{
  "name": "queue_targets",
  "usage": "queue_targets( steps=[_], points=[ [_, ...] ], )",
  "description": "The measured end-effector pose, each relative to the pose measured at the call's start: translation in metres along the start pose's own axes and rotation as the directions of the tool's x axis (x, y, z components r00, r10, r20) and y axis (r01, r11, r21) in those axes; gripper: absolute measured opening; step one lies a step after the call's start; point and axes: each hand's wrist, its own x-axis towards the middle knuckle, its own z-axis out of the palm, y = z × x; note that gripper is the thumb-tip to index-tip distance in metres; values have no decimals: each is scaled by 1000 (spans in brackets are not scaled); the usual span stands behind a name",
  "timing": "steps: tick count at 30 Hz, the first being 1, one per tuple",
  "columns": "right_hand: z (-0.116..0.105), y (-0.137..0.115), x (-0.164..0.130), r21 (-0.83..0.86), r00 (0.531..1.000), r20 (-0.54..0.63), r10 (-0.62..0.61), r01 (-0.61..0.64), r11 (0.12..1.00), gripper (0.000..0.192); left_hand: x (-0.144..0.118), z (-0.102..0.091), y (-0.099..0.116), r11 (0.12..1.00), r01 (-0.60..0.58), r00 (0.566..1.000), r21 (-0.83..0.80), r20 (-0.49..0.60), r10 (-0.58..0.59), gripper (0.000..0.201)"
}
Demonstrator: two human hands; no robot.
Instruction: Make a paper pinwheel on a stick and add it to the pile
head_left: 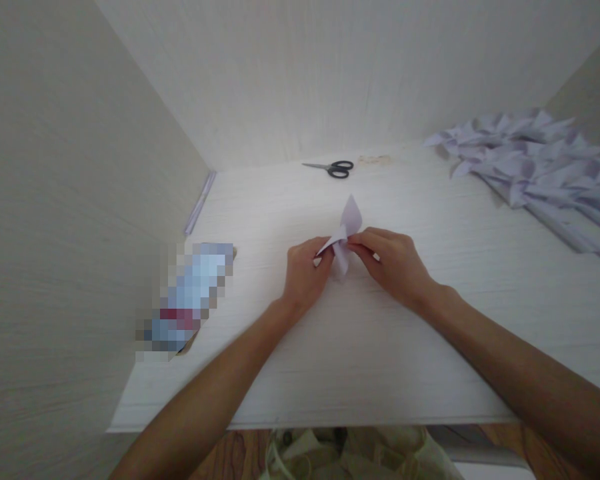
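Observation:
Between my two hands, above the middle of the white table, is a pale lilac folded paper flower (351, 215) with pointed petals spreading several ways. My left hand (306, 272) pinches it from the left, thumb and fingers closed on a petal near its centre. From the other side my right hand (391, 261) grips the paper with thumb and forefinger pressed together at the base of the upper petal. Part of the flower's underside is hidden by the fingers.
Black-handled scissors (339, 168) lie at the back, beside small beige scraps (375, 161). A heap of lilac paper flowers on stems (525, 160) fills the back right. Rolled paper sticks (200, 202) rest by the left wall. A blurred-out phone-like object (195, 287) lies front left.

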Motion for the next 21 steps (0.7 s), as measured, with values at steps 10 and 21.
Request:
queue_targets(
  steps=[10, 21],
  points=[
    [0, -1, 1, -40, 999, 20, 38, -37, 998, 19, -2, 1, 5, 969, 89, 996, -230, 38, -82, 22],
    [3, -3, 3, -72, 997, 28, 69, -67, 995, 17, -1, 6, 4, 969, 90, 996, -230, 29, -85, 30]
  ],
)
